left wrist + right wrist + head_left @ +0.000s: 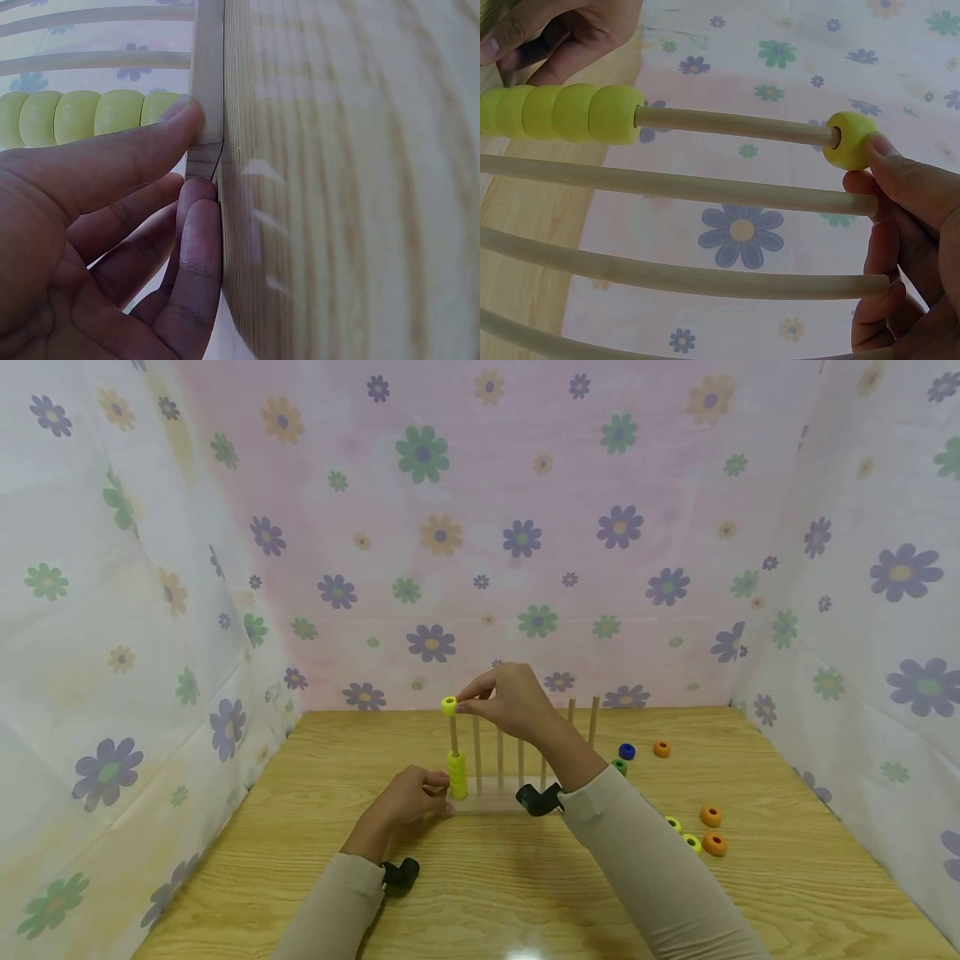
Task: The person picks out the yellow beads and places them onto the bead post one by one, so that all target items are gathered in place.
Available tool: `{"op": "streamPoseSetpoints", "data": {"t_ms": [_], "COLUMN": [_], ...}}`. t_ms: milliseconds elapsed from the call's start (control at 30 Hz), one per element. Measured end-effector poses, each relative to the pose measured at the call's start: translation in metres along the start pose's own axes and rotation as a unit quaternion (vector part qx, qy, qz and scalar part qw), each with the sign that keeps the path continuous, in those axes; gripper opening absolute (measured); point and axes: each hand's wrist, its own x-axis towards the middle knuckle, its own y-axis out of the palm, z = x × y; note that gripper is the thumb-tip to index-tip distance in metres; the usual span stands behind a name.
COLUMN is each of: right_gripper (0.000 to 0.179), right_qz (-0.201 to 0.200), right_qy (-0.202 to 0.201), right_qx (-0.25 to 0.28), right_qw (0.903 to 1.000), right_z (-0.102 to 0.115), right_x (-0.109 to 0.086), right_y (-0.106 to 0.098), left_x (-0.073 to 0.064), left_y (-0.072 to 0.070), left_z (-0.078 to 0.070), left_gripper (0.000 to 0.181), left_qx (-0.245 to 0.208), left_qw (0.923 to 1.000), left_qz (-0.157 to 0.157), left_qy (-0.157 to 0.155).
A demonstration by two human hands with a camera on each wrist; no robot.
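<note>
A wooden peg rack with a flat base (491,803) and several upright pegs stands on the table. Its leftmost peg (735,124) carries a stack of yellow beads (457,775) at the bottom. At the top of that peg, my right hand (513,702) pinches one more yellow bead (847,141) between thumb and fingertips; the peg's tip enters the bead's hole. My left hand (408,795) grips the left end of the base, its thumb on the front face beside the lowest bead (161,106), as the left wrist view shows.
On the table (315,827), to the right of the rack, lie loose beads: a blue bead (627,751), a green bead (618,767), several orange ones such as the orange bead (715,844), and yellow ones including a yellow bead (692,843). Flowered cloth (480,493) walls surround the table.
</note>
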Motion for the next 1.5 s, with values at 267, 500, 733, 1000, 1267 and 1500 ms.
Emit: {"op": "streamPoseSetpoints", "data": {"t_ms": [267, 500, 733, 1000, 1267, 1500], "right_gripper": [0.006, 0.006, 0.007, 0.008, 0.012, 0.013], "right_qz": [-0.001, 0.002, -0.002, -0.008, -0.027, -0.045], "right_qy": [-0.002, 0.001, -0.004, -0.021, -0.06, -0.086], "right_qx": [-0.002, -0.006, -0.01, -0.014, -0.026, -0.035], "right_qw": [1.0, 1.0, 0.9999, 0.9997, 0.9975, 0.9947], "right_z": [-0.001, 0.0, 0.0, 0.0, -0.006, -0.011], "right_x": [-0.001, -0.001, -0.001, -0.004, -0.01, -0.018], "right_y": [0.0, -0.001, -0.001, -0.003, -0.012, -0.02], "left_x": [0.001, 0.0, 0.0, 0.0, -0.001, 0.0], "left_y": [0.0, 0.0, 0.0, 0.001, 0.001, 0.002], "left_z": [0.001, 0.0, -0.001, -0.002, -0.002, 0.0], "left_gripper": [0.05, 0.049, 0.047, 0.047, 0.049, 0.049], "left_qx": [0.011, 0.009, 0.014, 0.018, 0.013, 0.015], "left_qw": [0.9999, 0.9999, 0.9998, 0.9998, 0.9998, 0.9998], "left_qz": [-0.003, -0.005, -0.006, -0.009, -0.008, -0.009], "left_qy": [0.009, 0.012, 0.013, 0.008, 0.009, 0.01]}}
